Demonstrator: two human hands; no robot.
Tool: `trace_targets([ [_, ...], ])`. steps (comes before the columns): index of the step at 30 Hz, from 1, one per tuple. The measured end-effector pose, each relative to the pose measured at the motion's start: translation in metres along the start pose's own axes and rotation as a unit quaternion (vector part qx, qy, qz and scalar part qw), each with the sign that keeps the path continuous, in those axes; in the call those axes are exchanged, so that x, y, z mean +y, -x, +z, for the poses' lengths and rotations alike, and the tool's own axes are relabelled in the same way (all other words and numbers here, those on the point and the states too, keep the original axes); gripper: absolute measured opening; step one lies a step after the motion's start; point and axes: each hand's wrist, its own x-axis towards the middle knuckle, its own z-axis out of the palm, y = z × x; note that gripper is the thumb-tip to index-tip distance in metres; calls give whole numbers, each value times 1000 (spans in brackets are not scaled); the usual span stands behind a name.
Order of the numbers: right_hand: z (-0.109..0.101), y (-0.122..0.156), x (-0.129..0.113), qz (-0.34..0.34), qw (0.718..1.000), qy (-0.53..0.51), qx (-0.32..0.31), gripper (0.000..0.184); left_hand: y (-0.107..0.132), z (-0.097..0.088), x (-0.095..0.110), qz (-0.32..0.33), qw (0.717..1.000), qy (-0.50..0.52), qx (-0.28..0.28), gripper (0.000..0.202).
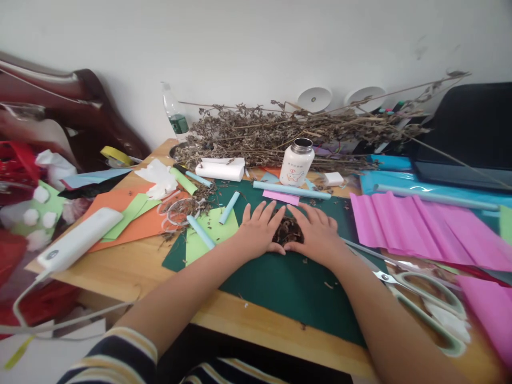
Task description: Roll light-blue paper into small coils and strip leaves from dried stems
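A small heap of dried leaves (288,232) lies on the dark green cutting mat (296,293). Around its left side curves my left hand (261,228), fingers spread and palm down. My right hand (318,233) cups the heap's other side, its fingers also apart. Both thumbs nearly meet at the near edge of the leaves, and neither hand grips anything. Just beyond my fingertips lie a pink paper strip (281,198) and a light blue paper tube (292,190). A white bottle without a lid (296,162) stands upright behind them.
Dried plant stalks (256,128) stretch along the wall. Open scissors (424,298) lie right of my right arm, near pink crepe paper (424,224). On the left are orange paper (116,200), a white corded device (80,240) and a clear plastic bottle (175,114) farther back.
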Motion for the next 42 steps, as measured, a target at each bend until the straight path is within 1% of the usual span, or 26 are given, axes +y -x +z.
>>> trace_targets([
  [3,-1,-1,5,31,1000,5,0,73,-7,-5,-2,1,1000,6,-2,89],
  [6,-5,-2,6,26,1000,-3,1,65,-7,-23,-18,-2,999,35,-27,82],
  [7,-7,-2,6,20,1000,-7,4,62,-6,-31,-26,-16,998,47,-30,77],
  [8,-9,-2,7,15,1000,-12,11,58,-3,-40,-35,-44,997,62,-22,69],
  [10,-13,-2,7,13,999,-22,33,50,5,-54,-53,-89,991,99,7,55],
  [11,-13,-2,8,15,998,-28,46,47,9,-60,-61,-105,988,111,25,48],
  [13,-14,-2,8,15,997,-40,71,41,16,-65,-73,-162,981,103,33,42],
  [14,-13,-2,8,12,995,-46,84,38,18,-65,-77,-198,976,88,19,42],
  [16,-12,-1,8,1,992,-55,109,34,18,-59,-80,-262,962,63,-39,45],
  [18,-11,-1,7,-15,989,-61,135,31,14,-48,-81,-304,946,56,-96,49],
  [19,-11,-1,7,-22,987,-65,146,29,13,-43,-81,-317,941,52,-106,49],
  [21,-12,-1,7,-34,983,-73,166,26,10,-36,-81,-327,938,46,-105,43],
  [23,-14,0,7,-43,978,-82,189,22,11,-35,-78,-308,946,52,-87,33],
  [24,-15,1,6,-48,974,-86,202,21,12,-37,-75,-281,954,68,-75,30],
  [26,-18,2,6,-64,966,-99,231,20,18,-44,-67,-199,971,124,-43,27],
  [27,-19,2,5,-78,960,-111,243,21,21,-48,-61,-141,976,161,-28,25],
  [29,-23,5,1,-113,947,-155,257,28,26,-53,-46,-47,976,212,-5,20],
  [31,-26,8,-5,-155,929,-222,252,37,30,-55,-31,37,976,216,-1,16],
  [34,-31,13,-16,-211,898,-308,234,45,30,-53,-10,122,976,182,-16,13],
  [37,-33,17,-25,-261,876,-322,246,43,28,-49,2,165,976,142,-22,12],
  [39,-33,17,-28,-278,869,-313,265,41,26,-48,5,168,978,123,-19,15],
  [42,-33,17,-28,-278,861,-321,280,37,23,-48,5,167,980,102,-24,15],
])
